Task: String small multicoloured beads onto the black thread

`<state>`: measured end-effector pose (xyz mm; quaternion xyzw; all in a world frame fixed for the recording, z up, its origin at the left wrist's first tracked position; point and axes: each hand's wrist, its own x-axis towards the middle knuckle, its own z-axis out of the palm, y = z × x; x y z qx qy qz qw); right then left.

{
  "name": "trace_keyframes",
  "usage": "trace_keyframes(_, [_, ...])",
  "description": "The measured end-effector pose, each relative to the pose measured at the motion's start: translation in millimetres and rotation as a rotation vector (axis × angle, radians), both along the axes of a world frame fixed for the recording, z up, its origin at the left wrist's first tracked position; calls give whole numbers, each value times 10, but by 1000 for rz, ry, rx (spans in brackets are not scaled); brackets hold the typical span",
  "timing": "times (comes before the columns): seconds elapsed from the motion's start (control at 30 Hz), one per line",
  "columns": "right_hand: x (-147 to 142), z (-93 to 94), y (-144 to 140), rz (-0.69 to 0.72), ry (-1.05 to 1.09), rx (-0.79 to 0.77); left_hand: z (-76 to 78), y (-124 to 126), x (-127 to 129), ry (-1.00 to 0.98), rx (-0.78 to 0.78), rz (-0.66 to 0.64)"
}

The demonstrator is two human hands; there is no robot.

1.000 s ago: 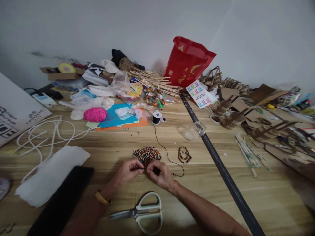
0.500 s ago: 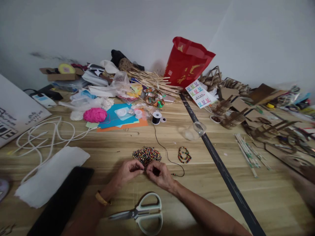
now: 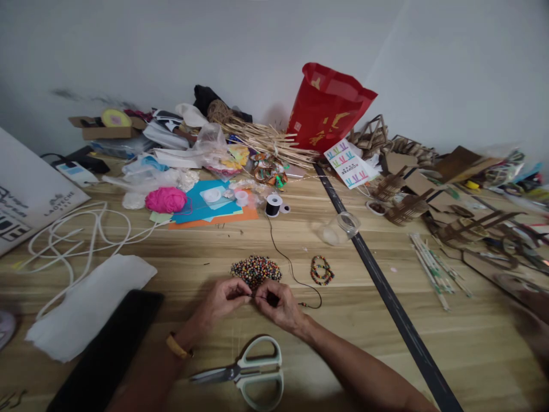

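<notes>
My left hand (image 3: 229,296) and my right hand (image 3: 278,303) meet just in front of a heap of small multicoloured beads (image 3: 256,269). Both are closed in a pinch, with a short stretch of dark cord between the fingertips; whether a bead sits there is too small to make out. Black cord (image 3: 286,256) runs from a spool (image 3: 273,205) and curves round on the right, where a few beads (image 3: 303,304) are strung on it beside my right hand. Finished-looking beaded bracelets (image 3: 321,270) lie further right. White-handled scissors (image 3: 257,372) rest below my hands.
A clear plastic jar (image 3: 345,225) lies near a black strip (image 3: 386,303) crossing the table. Thin sticks (image 3: 435,269) and small woven baskets (image 3: 405,207) are on the right. Pink yarn (image 3: 166,199), white cable (image 3: 100,229) and a black slab (image 3: 111,349) occupy the left. A red bag (image 3: 328,109) stands behind.
</notes>
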<state>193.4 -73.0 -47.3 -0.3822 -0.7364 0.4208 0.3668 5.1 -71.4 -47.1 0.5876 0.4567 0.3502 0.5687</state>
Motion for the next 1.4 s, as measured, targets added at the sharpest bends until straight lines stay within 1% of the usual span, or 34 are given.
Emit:
trace_keyframes(0.47, [4,-14,0,22,4,-34,29,-8,7,32,63,-5])
trace_keyframes(0.67, [10,-5,11,24,-14,0,33,-8,4,15,47,-2])
trace_keyframes(0.8, [8,-1,8,17,-15,9,10,-1,-1,-12,33,1])
trace_keyframes(1.2, [4,-9,9,15,-18,16,-8,-2,2,-3,34,15])
trace_keyframes(1.4, [9,-10,11,21,-25,24,15,-1,-3,24,27,7])
